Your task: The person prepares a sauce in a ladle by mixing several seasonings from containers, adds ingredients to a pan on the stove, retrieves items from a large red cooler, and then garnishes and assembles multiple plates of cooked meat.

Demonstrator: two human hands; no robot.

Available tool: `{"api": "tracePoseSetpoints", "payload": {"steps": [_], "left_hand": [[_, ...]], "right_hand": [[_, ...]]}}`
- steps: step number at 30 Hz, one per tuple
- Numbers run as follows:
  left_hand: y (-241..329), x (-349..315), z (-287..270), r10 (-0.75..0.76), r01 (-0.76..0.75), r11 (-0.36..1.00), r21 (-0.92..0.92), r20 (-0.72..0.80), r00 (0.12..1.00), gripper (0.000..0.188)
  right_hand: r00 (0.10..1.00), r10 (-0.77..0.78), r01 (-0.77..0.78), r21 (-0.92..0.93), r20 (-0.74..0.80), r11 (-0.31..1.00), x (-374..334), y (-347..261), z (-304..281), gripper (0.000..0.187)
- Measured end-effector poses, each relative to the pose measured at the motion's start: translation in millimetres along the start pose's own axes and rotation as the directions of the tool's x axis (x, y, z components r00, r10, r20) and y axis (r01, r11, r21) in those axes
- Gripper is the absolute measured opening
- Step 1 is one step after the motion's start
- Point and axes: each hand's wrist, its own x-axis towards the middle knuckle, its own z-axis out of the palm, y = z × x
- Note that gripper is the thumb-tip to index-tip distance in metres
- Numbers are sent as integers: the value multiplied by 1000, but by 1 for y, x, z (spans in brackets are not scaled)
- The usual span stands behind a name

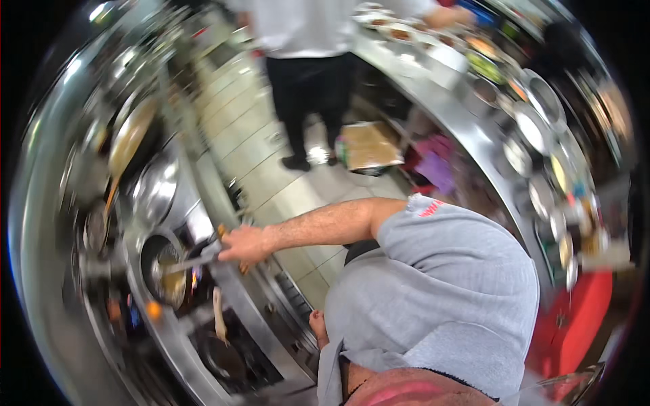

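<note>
My right arm reaches across to the stove on the left. My right hand (245, 245) is closed round the handle of a metal ladle (186, 264). The ladle's bowl is down inside a deep dark pan (147, 265) with yellowish liquid in it. Low by my belly, beside the stove's front edge, my left hand (317, 326) shows only in part. Its fingers look curled; what they hold, if anything, is hidden. Nearer me on the burners sits a dark frying pan (227, 358) with a pale handle (219, 314).
A shiny metal bowl (156, 189) and a long-handled wok (128, 135) stand farther along the stove. Ahead, a person in a white top (301, 27) stands in the tiled aisle (244, 135). A steel counter (467, 128) with several food containers runs along the right. A cardboard box (371, 143) lies below.
</note>
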Motion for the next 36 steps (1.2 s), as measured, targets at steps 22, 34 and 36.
{"api": "tracePoseSetpoints", "payload": {"steps": [22,34,36], "left_hand": [[384,49,287,365,-519,854,-3,715,596,32],[624,-250,447,527,-831,256,-493,792,-307,24],[641,-280,468,564,-851,51,-523,718,-407,25]], "right_hand": [[-483,627,-874,387,-612,-296,-678,15,-162,23],[-384,739,-922,265,-553,-281,-703,42,-159,29],[-350,736,-937,236,-580,-259,-708,44,-156,25]]}}
